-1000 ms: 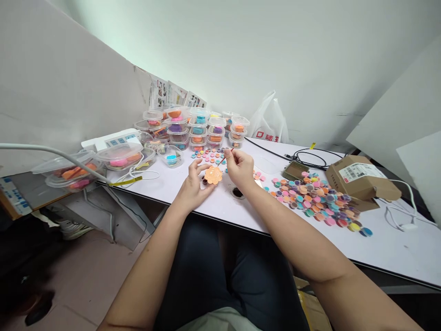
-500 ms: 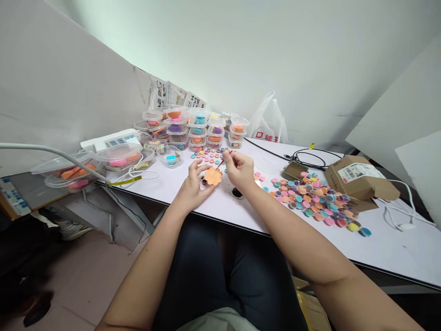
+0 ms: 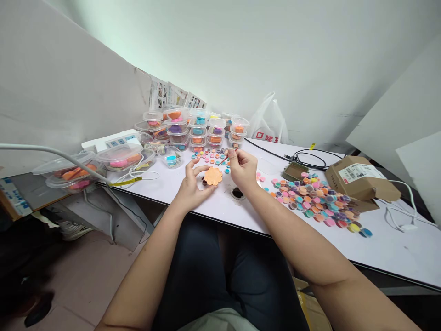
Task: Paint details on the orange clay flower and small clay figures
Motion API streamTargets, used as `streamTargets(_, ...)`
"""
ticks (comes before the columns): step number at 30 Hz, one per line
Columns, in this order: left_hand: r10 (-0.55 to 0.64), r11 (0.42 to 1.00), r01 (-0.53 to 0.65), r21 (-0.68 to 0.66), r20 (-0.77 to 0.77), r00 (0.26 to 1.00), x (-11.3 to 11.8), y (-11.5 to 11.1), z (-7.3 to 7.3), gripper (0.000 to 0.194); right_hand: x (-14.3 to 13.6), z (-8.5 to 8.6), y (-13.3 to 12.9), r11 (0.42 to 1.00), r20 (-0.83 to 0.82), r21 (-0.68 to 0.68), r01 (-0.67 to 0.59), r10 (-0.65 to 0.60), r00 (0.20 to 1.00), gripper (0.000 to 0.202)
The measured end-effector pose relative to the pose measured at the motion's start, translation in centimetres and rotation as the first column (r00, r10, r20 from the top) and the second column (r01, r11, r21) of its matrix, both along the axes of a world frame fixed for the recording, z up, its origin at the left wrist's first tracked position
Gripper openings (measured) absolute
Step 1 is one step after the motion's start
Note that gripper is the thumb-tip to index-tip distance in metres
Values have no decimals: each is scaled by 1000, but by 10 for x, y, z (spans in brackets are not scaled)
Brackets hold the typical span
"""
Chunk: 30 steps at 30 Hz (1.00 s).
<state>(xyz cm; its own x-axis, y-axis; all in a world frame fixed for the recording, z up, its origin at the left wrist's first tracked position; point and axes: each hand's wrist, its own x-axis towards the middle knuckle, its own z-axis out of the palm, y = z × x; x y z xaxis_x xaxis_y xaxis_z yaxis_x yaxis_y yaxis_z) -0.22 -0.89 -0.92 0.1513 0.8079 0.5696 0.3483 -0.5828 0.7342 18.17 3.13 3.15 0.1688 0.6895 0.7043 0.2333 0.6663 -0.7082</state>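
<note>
My left hand (image 3: 190, 189) grips an orange flower-shaped piece (image 3: 213, 176) by its edges, thumb below and fingers at its left side. The piece has a scalloped rim and looks like clay. In my right hand (image 3: 244, 171) a thin reddish stick tool (image 3: 223, 161) is pinched between thumb and fingers. Its tip points left and lies just above and to the right of the flower, apart from it. Small colored discs (image 3: 209, 159) are spread on the table behind my hands. A dark round hole (image 3: 237, 193) in the tabletop shows below my right hand.
Stacked clear tubs (image 3: 198, 131) of colored clay stand at the back, beside a white plastic bag (image 3: 269, 122). On the right lie a heap of colored discs (image 3: 312, 197), a cardboard box (image 3: 358, 179) and black cable (image 3: 310, 158). A power strip (image 3: 112, 141) sits at the left.
My right hand has moved slightly right, drawing the stick's tip off the flower's upper surface. My left hand still holds the flower in nearly the same place.
</note>
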Motion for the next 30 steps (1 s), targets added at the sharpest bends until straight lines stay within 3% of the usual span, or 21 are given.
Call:
streamTargets(2, -90, 988, 117, -98, 238, 967, -2, 0, 3, 88, 1, 4, -2, 997, -75, -47, -60, 56, 996, 50)
streamTargets(4, -137, 952, 253, -170, 502, 854, -3, -1, 6, 86, 0, 10, -5, 989, -130, -82, -126, 115, 985, 48)
streamTargets(6, -112, 918, 338, -206, 685, 720, -2, -4, 8, 74, -2, 15, -11, 982, -138, -64, -179, 169, 976, 48)
streamTargets(9, -78, 873, 434, -221, 816, 572, 5, -12, 9, 53, -7, 21, -23, 969, -84, 3, -247, 247, 965, 45)
streamTargets(12, -45, 835, 501, -228, 879, 475, 14, -20, 9, 51, -10, 21, -34, 953, -34, 35, -302, 304, 952, 36)
streamTargets(17, -75, 824, 525, -215, 876, 477, 20, -24, 9, 49, -12, 17, -44, 926, 103, 180, -333, 319, 942, 19)
streamTargets(24, -121, 849, 500, -171, 858, 499, 18, -25, 6, 45, -16, 23, -50, 859, 367, 440, -263, 95, 925, 20)
streamTargets(30, -130, 873, 458, -167, 827, 548, 16, -24, 2, 48, -17, 22, -50, 817, 419, 515, -259, 24, 908, 25)
